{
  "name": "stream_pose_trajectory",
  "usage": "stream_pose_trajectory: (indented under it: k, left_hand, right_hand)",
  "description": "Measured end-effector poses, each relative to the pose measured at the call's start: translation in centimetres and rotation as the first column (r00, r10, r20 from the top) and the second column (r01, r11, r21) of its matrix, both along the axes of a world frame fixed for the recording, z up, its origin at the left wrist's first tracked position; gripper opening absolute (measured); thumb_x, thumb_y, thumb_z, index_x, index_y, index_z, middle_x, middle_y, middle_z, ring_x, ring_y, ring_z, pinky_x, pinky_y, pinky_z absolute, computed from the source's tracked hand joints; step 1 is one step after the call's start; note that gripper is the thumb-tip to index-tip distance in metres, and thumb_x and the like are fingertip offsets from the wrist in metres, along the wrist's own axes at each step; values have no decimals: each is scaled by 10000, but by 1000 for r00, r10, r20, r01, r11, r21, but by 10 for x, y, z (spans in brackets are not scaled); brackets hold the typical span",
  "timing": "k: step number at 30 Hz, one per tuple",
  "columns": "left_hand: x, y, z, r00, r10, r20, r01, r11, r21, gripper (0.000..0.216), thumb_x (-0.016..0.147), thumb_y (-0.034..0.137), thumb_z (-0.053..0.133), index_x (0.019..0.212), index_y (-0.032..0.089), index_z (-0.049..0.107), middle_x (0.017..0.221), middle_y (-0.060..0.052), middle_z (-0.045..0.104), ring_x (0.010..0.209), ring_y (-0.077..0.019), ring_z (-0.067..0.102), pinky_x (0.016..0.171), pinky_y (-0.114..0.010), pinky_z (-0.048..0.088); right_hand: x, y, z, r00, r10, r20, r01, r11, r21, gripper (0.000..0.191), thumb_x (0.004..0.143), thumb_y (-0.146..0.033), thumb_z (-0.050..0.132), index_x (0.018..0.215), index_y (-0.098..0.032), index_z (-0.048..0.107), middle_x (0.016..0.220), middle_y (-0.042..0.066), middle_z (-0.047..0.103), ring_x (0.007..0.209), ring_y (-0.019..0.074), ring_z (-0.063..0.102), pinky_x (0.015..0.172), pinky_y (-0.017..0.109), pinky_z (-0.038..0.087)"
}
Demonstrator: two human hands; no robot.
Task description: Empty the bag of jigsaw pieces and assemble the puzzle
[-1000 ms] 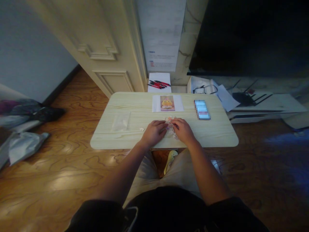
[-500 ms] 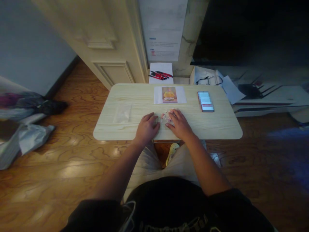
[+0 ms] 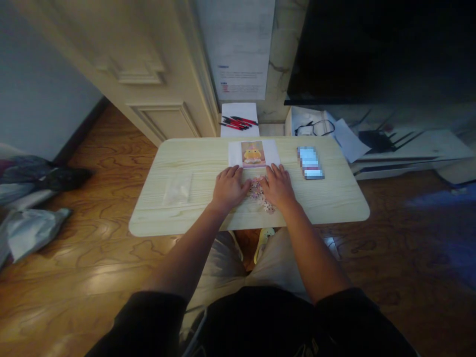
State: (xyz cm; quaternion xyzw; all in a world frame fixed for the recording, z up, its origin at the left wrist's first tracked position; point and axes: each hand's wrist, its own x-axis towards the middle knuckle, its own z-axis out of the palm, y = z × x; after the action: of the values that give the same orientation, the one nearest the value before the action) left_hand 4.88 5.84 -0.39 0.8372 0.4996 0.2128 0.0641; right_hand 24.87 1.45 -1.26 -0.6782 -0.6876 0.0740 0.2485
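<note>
A small pile of puzzle pieces, pinkish and white, lies near the front middle of the pale wooden table. On its left side my left hand rests palm down with fingers out, the thumb touching the pile. My right hand lies flat on the other side, its thumb at the pieces and its palm partly hiding them. Just beyond the fingertips is a white sheet with a printed picture of a yellow figure. Neither hand grips anything that I can see.
A clear plastic bag lies on the table's left part, a phone with a blurred screen on the right. Behind the table, red and black pens sit on white paper. A box with glasses stands at the back right.
Both hands have moved forward to the lower edge of the picture sheet. More of the pile now shows between and below them. The view has shifted slightly.
</note>
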Motion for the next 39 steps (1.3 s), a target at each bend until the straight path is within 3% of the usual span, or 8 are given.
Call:
stream_pose_trajectory:
  k: [7, 14, 19, 22, 25, 28, 33, 39]
  left_hand:
    - [-4, 15, -6, 1000, -10, -5, 10, 1000, -12, 530, 984, 541, 525, 1345, 167, 629, 1459, -160, 606, 1352, -348, 543, 1169, -525, 389]
    - [-6, 23, -4, 1000, -11, -9, 11, 1000, 13, 543, 982, 529, 539, 1370, 154, 600, 1476, -163, 592, 1371, -339, 536, 1188, -520, 383]
    - [-8, -6, 3, 997, -62, 48, 64, 998, -28, 567, 973, 549, 557, 1409, 187, 578, 1512, -141, 568, 1405, -326, 515, 1197, -509, 398]
    - [-23, -33, 4, 997, -20, 71, 23, 999, -36, 547, 972, 526, 567, 1408, 196, 583, 1536, -136, 546, 1444, -333, 478, 1225, -529, 378]
    - [-42, -59, -3, 997, 27, 76, -23, 998, -51, 544, 980, 508, 563, 1444, 223, 556, 1551, -127, 534, 1470, -332, 459, 1243, -546, 368]
    - [-50, -74, -10, 998, -54, 20, 56, 996, -74, 592, 990, 514, 548, 1510, 235, 495, 1621, -128, 458, 1532, -350, 382, 1263, -585, 317]
    - [-31, -74, -11, 992, -114, -55, 108, 989, -101, 611, 1027, 446, 471, 1568, 166, 429, 1683, -185, 333, 1570, -391, 300, 1267, -615, 261]
    - [-15, -52, -11, 994, -106, -23, 104, 992, -77, 565, 991, 315, 485, 1545, 205, 464, 1625, -146, 453, 1523, -347, 403, 1236, -590, 342]
  right_hand:
    - [-7, 17, -5, 1000, 12, 0, -12, 1000, 6, 452, 1046, -381, 466, 1383, -103, 583, 1545, 232, 499, 1476, 394, 376, 1212, 629, 262]
    - [-9, 22, 0, 1000, 22, -2, -22, 1000, -20, 488, 1053, -368, 457, 1431, -76, 556, 1575, 248, 466, 1492, 424, 358, 1208, 661, 254]
    - [-9, -2, 8, 993, 114, -43, -114, 993, -7, 502, 1051, -395, 473, 1480, -144, 543, 1620, 196, 428, 1518, 393, 342, 1229, 637, 271]
    - [-10, -32, 11, 981, 186, -60, -187, 982, -8, 539, 1017, -395, 551, 1516, -192, 517, 1648, 158, 389, 1541, 385, 312, 1247, 610, 273]
    - [-13, -58, 8, 978, 197, -71, -199, 980, -20, 745, 935, -433, 695, 1595, -237, 411, 1693, 143, 306, 1565, 414, 251, 1252, 634, 255]
    - [-18, -67, 1, 978, 201, -61, -204, 978, -39, 837, 910, -500, 728, 1616, -234, 367, 1709, 162, 266, 1575, 426, 220, 1253, 651, 231]
    - [-32, -46, -2, 967, 253, 6, -253, 967, -14, 640, 996, -383, 609, 1572, -165, 433, 1672, 188, 335, 1581, 351, 224, 1273, 572, 229]
    - [-38, -21, 7, 969, 244, 43, -244, 970, 3, 429, 1011, -307, 576, 1435, -243, 595, 1535, 135, 517, 1438, 343, 397, 1178, 561, 352]
